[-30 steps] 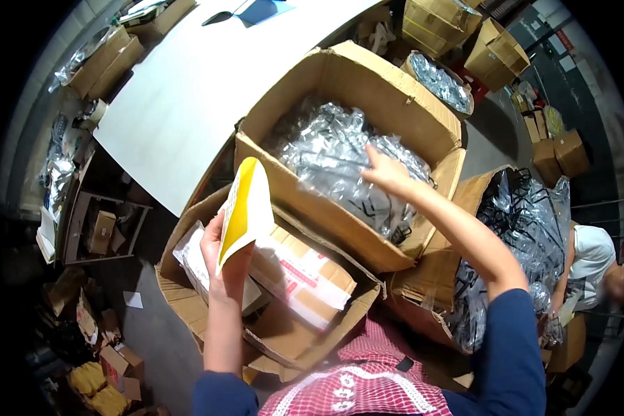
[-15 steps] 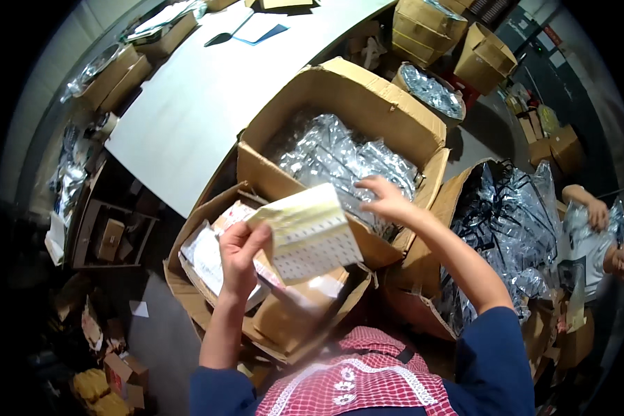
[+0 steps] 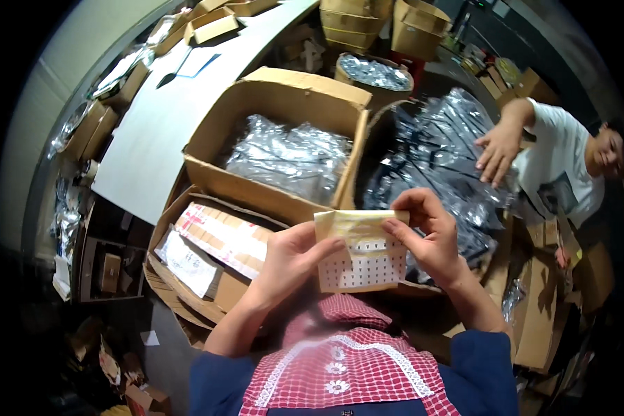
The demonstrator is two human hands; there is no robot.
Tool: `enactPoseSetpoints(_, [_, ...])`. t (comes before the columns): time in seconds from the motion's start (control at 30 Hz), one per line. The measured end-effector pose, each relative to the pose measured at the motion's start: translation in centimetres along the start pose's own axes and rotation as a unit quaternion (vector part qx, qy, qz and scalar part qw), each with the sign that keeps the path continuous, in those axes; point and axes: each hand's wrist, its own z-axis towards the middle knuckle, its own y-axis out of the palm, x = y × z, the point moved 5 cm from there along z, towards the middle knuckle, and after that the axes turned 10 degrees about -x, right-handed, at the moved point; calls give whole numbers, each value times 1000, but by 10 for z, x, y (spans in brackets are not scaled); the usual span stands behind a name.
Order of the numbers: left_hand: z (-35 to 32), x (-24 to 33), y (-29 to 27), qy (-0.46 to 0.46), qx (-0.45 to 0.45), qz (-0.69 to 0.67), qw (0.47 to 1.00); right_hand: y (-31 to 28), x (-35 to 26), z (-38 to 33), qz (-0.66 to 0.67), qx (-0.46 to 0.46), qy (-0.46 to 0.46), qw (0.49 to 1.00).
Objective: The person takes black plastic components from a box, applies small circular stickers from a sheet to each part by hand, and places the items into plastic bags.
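Note:
Both hands hold a sheet of small white stickers [image 3: 362,256] with a yellow backing folded over at its top. My left hand [image 3: 289,262] grips its left edge, thumb on the front. My right hand [image 3: 424,236] pinches the upper right corner where the yellow backing curls. The sheet hangs close to my chest, above a red checked apron [image 3: 347,360]. Just beyond it stands an open cardboard box [image 3: 270,111] full of clear plastic-wrapped packets [image 3: 288,156].
A lower box [image 3: 187,277] at my left holds flat printed cartons and paper. A pile of dark shiny bags [image 3: 430,152] fills the right. Another person in a white shirt [image 3: 561,166] reaches a hand [image 3: 496,149] onto that pile. A white tabletop [image 3: 159,118] lies far left, with more cartons behind.
My right hand left the packets in the big box and came back to the sticker sheet. My left hand turned the sheet flat toward me. The other person's hand reached onto the dark bags.

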Motion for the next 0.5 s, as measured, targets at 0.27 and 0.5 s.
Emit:
enactPoseSetpoints(0.27, [39, -2, 124, 25, -150, -16, 988, -72, 28, -133, 239, 47, 159, 957])
enactPoseSetpoints(0.5, [47, -21, 211, -97, -264, -4, 960, -118, 27, -206, 183, 226, 30, 956])
